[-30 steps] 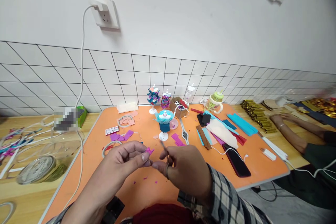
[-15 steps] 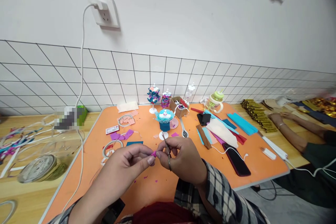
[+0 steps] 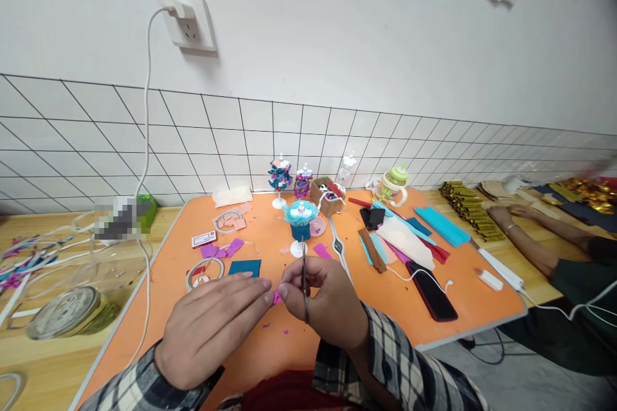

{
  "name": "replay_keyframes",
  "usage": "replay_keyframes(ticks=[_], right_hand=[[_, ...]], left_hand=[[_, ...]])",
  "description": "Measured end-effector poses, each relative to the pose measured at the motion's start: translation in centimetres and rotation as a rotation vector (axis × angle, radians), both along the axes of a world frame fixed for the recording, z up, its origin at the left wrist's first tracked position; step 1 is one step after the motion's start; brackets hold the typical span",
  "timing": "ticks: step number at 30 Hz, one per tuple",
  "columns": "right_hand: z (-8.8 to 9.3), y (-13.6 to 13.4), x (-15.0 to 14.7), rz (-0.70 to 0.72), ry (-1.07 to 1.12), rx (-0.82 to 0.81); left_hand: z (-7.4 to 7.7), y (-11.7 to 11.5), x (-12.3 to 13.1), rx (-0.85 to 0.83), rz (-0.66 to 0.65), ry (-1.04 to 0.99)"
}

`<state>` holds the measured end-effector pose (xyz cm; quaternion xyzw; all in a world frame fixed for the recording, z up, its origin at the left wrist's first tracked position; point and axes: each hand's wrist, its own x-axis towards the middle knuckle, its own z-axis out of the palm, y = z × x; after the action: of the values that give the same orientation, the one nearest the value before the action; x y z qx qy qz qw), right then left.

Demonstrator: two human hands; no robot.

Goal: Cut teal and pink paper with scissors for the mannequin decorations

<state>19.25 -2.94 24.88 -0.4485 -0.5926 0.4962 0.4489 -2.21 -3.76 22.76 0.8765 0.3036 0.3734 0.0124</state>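
A small purple paper piece (image 3: 277,297) is between my two hands. My left hand (image 3: 219,318) is turned back up, its straight fingers together and their tips at the piece; its thumb is hidden underneath. My right hand (image 3: 321,295) pinches the piece's other side with thumb and finger. The same hand also keeps hold of a pair of small scissors (image 3: 304,270), blades pointing away. Just beyond stands a miniature dress form in a blue skirt (image 3: 301,230) on a white base. A teal paper square (image 3: 245,268) lies past my left fingers.
Purple paper scraps (image 3: 222,249), tape rolls (image 3: 205,271) and a small box (image 3: 204,239) lie left on the orange table (image 3: 270,359). More decorated forms (image 3: 280,176) and a cardboard box (image 3: 331,204) stand behind. Right are a phone (image 3: 432,292), coloured paper and a cup (image 3: 391,186). Another person's arms (image 3: 530,237) rest beyond.
My left hand has rolled over, from thumb side up to back up, with its fingers straightened. The purple piece sits slightly lower. The scissors in my right hand now point more upright.
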Motion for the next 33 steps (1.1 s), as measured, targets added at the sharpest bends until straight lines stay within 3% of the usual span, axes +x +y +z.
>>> replay_keyframes(ticks=[4, 8, 11, 14, 25, 28, 33], right_hand=[[0.8, -0.3, 0.6, 0.050, -0.026, 0.098], [1.4, -0.2, 1.6, 0.046, -0.077, 0.432], [1.1, 0.0, 1.6, 0.051, -0.143, 0.611], [0.5, 0.0, 1.3, 0.042, -0.165, 0.680], [1.0, -0.3, 1.3, 0.049, -0.244, 0.676], [1.1, -0.8, 1.0, 0.066, -0.198, 0.548], [1.0, -1.2, 0.5, 0.143, -0.069, 0.199]], left_hand=[[0.7, -0.2, -0.3, 0.044, -0.012, 0.013], [1.3, 0.1, -0.7, 0.072, -0.038, 0.057], [1.6, 0.6, -0.9, 0.187, -0.067, 0.095], [2.1, 0.9, -0.8, 0.292, -0.099, 0.125], [2.5, 0.9, -0.7, 0.324, -0.139, 0.149], [2.4, 0.5, -0.3, 0.357, -0.132, 0.139], [2.2, -0.3, 0.2, 0.426, -0.090, 0.121]])
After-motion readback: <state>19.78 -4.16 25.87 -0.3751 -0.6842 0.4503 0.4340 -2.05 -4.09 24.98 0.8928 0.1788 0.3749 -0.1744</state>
